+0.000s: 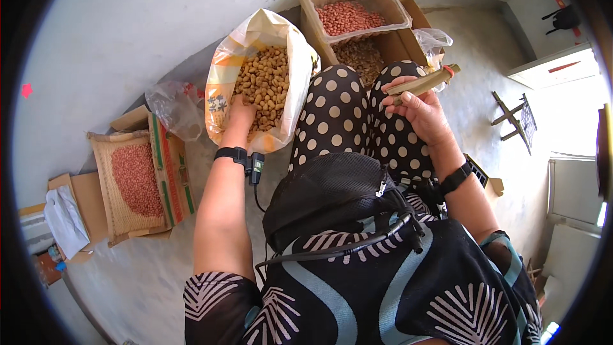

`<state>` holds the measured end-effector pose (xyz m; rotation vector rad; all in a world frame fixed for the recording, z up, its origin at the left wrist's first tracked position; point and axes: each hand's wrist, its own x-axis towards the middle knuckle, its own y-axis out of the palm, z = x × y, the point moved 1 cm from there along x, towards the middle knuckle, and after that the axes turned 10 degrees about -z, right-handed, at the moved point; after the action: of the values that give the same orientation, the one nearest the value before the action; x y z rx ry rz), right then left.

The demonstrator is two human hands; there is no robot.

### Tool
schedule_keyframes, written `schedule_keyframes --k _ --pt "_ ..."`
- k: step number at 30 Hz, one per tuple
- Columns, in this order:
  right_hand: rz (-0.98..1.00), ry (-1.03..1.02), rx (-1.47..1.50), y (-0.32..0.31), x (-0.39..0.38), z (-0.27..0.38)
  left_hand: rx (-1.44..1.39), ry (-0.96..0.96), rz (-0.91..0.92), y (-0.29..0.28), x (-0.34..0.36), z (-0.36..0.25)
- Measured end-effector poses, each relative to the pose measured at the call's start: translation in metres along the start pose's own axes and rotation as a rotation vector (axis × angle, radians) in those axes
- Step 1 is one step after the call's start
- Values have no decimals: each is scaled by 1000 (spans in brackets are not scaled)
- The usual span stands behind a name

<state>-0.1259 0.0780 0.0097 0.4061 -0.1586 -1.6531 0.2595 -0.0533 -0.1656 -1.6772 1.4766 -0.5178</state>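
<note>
My left hand [241,115] reaches into an open white-and-orange sack [223,57] of unshelled peanuts [263,76], its fingers largely hidden among them at the sack's left side. My right hand [412,105] grips a split bamboo or wooden clamp [426,80] with a red band at its upper end, held over my right knee. Beyond my knees stand a cardboard box [402,48] of loose shells [357,57] and, on its top, a clear plastic tub [399,19] with shelled red peanuts [345,18].
A woven sack [102,160] of red kernels [134,179] lies on cardboard at left, near crumpled plastic bags [172,105]. A small folding stool [517,121] stands at right, below a white cabinet [543,73]. The wall [115,32] runs behind the sacks.
</note>
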Motion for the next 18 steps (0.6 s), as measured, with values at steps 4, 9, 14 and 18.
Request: schedule_keyframes --k 4,9,14,18 --pt "-20 14 -12 3 9 1 -208 66 -16 9 6 -2" --pt "-21 -7 -54 5 21 -1 -4 143 -65 16 17 -1" --pt "-44 10 -93 5 34 -6 -253 60 -57 3 5 -21" --pt "-38 9 -146 15 38 -9 -750 -125 75 -36 -27 -61"
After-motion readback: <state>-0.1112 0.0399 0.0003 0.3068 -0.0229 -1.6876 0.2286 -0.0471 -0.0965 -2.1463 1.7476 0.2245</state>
